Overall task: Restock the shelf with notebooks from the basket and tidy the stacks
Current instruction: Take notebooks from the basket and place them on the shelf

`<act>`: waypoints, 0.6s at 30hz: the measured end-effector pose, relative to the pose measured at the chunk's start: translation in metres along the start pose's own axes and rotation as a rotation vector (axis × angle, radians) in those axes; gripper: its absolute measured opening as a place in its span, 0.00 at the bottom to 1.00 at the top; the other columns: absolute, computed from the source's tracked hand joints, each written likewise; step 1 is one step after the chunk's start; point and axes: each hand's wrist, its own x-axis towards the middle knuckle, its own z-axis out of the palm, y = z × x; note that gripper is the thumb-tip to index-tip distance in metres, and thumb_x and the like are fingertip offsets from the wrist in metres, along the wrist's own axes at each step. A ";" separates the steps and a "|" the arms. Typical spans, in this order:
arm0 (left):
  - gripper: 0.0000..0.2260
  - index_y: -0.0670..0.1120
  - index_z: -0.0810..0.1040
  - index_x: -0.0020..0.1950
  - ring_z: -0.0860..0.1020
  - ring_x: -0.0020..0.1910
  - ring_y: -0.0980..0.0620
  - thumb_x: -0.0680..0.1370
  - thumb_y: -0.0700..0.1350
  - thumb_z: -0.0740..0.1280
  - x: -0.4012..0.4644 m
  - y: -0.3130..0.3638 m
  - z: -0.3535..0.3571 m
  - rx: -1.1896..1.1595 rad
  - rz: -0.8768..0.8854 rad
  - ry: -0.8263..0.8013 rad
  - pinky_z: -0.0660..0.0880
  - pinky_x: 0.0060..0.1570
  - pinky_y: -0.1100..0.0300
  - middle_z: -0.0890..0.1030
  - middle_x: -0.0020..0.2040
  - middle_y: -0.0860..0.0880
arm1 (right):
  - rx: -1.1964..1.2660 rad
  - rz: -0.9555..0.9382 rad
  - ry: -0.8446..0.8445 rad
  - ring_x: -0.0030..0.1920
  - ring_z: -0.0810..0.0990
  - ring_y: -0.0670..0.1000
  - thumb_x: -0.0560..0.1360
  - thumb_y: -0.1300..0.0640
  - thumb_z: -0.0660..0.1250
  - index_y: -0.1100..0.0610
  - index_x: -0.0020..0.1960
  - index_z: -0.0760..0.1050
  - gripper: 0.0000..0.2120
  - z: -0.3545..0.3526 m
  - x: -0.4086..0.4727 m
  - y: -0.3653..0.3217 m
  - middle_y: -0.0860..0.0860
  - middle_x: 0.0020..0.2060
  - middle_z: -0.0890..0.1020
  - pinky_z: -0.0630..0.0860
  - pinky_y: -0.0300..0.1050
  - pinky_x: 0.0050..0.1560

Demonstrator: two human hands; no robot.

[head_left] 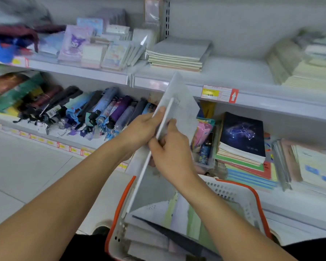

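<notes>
Pale grey notebooks (174, 110) stand on edge in your two hands, above the basket (252, 202) and in front of the shelf (233, 72). Your left hand (141, 129) curls round their left side. Your right hand (169, 153) pinches the near edge with thumb and fingers. They look thin, light and bendy, with smooth covers that may slide apart. Hold them near the middle of the long edges and keep them squeezed flat together. More notebooks lie in the basket. The grey stack (179, 53) on the shelf's front edge looks like their home.
</notes>
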 end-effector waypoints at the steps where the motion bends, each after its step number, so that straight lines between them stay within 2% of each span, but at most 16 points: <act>1: 0.15 0.53 0.83 0.49 0.83 0.46 0.58 0.76 0.62 0.64 -0.002 0.000 -0.004 -0.082 -0.033 -0.042 0.79 0.48 0.64 0.86 0.45 0.57 | 0.053 -0.009 -0.072 0.32 0.81 0.45 0.75 0.56 0.66 0.61 0.74 0.59 0.31 0.002 -0.002 -0.003 0.47 0.31 0.80 0.77 0.42 0.31; 3: 0.16 0.49 0.82 0.55 0.84 0.44 0.53 0.76 0.58 0.67 -0.007 -0.002 -0.010 -0.145 -0.052 -0.069 0.81 0.44 0.60 0.86 0.46 0.52 | 0.147 -0.027 -0.186 0.30 0.78 0.42 0.73 0.58 0.71 0.56 0.71 0.62 0.29 0.006 -0.005 -0.008 0.47 0.31 0.78 0.76 0.39 0.30; 5: 0.13 0.43 0.82 0.56 0.84 0.45 0.49 0.78 0.50 0.68 -0.008 -0.006 -0.018 -0.165 -0.014 0.006 0.81 0.42 0.59 0.86 0.46 0.48 | 0.236 -0.027 -0.165 0.34 0.79 0.43 0.73 0.58 0.74 0.51 0.73 0.65 0.32 0.006 -0.009 0.002 0.47 0.37 0.79 0.82 0.47 0.36; 7: 0.13 0.42 0.81 0.58 0.83 0.50 0.45 0.78 0.46 0.67 -0.006 -0.012 -0.029 -0.256 -0.029 0.039 0.82 0.48 0.55 0.85 0.51 0.45 | 0.154 -0.040 0.162 0.43 0.78 0.43 0.69 0.57 0.78 0.52 0.67 0.74 0.29 -0.004 -0.007 0.028 0.47 0.46 0.78 0.82 0.51 0.47; 8: 0.14 0.42 0.80 0.59 0.83 0.51 0.46 0.77 0.46 0.67 -0.005 -0.014 -0.035 -0.286 -0.026 0.017 0.81 0.50 0.56 0.85 0.53 0.45 | 0.095 0.015 0.339 0.50 0.77 0.43 0.65 0.54 0.81 0.51 0.65 0.74 0.31 -0.013 -0.006 0.044 0.47 0.52 0.76 0.79 0.49 0.55; 9: 0.15 0.43 0.80 0.59 0.83 0.52 0.47 0.75 0.47 0.67 -0.003 -0.017 -0.040 -0.297 -0.014 -0.025 0.81 0.51 0.57 0.85 0.54 0.45 | 0.096 0.093 0.443 0.58 0.75 0.44 0.61 0.51 0.83 0.51 0.67 0.71 0.38 -0.024 -0.004 0.059 0.47 0.58 0.74 0.76 0.47 0.61; 10: 0.15 0.44 0.80 0.59 0.83 0.52 0.48 0.74 0.47 0.67 -0.003 -0.020 -0.044 -0.286 -0.002 -0.075 0.80 0.51 0.58 0.84 0.55 0.46 | 0.175 0.179 0.437 0.63 0.74 0.46 0.58 0.49 0.85 0.51 0.71 0.66 0.47 -0.035 -0.003 0.071 0.48 0.63 0.72 0.74 0.46 0.64; 11: 0.15 0.44 0.80 0.59 0.83 0.52 0.49 0.74 0.46 0.67 -0.003 -0.022 -0.045 -0.263 0.007 -0.125 0.80 0.52 0.58 0.84 0.55 0.46 | 0.335 0.238 0.369 0.65 0.75 0.47 0.57 0.50 0.85 0.53 0.73 0.64 0.50 -0.043 -0.002 0.082 0.49 0.65 0.73 0.75 0.46 0.63; 12: 0.14 0.44 0.80 0.58 0.83 0.52 0.50 0.74 0.45 0.67 -0.005 -0.023 -0.044 -0.233 0.006 -0.181 0.80 0.51 0.59 0.84 0.54 0.47 | 0.507 0.270 0.267 0.62 0.79 0.49 0.59 0.55 0.84 0.57 0.72 0.65 0.47 -0.050 -0.003 0.088 0.51 0.64 0.78 0.78 0.47 0.58; 13: 0.12 0.44 0.80 0.57 0.83 0.51 0.51 0.75 0.43 0.66 -0.005 -0.023 -0.041 -0.196 -0.004 -0.237 0.80 0.50 0.60 0.85 0.53 0.47 | 0.636 0.283 0.157 0.57 0.82 0.50 0.61 0.58 0.82 0.61 0.69 0.70 0.40 -0.054 -0.004 0.091 0.53 0.59 0.82 0.80 0.46 0.51; 15: 0.12 0.45 0.80 0.59 0.82 0.53 0.51 0.76 0.42 0.67 -0.002 -0.023 -0.036 -0.061 -0.038 -0.311 0.79 0.51 0.61 0.84 0.54 0.48 | 0.708 0.278 0.039 0.52 0.85 0.53 0.64 0.61 0.78 0.60 0.63 0.76 0.28 -0.055 -0.007 0.096 0.53 0.53 0.86 0.81 0.45 0.41; 18: 0.17 0.48 0.80 0.62 0.82 0.55 0.53 0.73 0.45 0.74 0.007 -0.027 -0.037 0.219 -0.066 -0.351 0.79 0.55 0.58 0.84 0.56 0.52 | 0.694 0.243 0.070 0.51 0.86 0.52 0.67 0.67 0.77 0.55 0.55 0.80 0.18 -0.049 -0.014 0.112 0.51 0.51 0.87 0.83 0.45 0.48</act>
